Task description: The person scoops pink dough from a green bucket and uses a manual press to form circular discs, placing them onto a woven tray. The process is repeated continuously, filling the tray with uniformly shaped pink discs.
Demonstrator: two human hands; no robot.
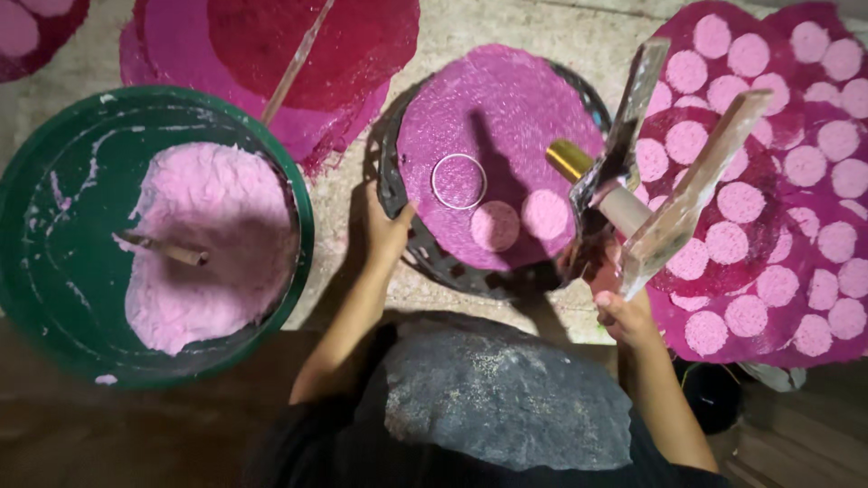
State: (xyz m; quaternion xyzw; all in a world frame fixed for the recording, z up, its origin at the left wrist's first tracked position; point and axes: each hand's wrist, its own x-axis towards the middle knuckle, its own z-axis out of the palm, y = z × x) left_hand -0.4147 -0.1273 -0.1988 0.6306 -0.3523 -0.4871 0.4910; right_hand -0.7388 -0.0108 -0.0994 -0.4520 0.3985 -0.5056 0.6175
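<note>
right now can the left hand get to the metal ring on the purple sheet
Probably yes. The left hand grips the rim of the dark round tray, and the metal ring lies flat on the purple sheet just beyond it, with nothing between them. The right hand holds the tool on the far side.

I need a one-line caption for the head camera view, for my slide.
Left hand grips a dark round tray under a magenta sheet; right hand holds a transparent-bladed tool.

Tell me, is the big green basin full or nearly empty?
Partly full: the green basin holds a mound of pink paste with a stick in it; bare wall shows.
</note>
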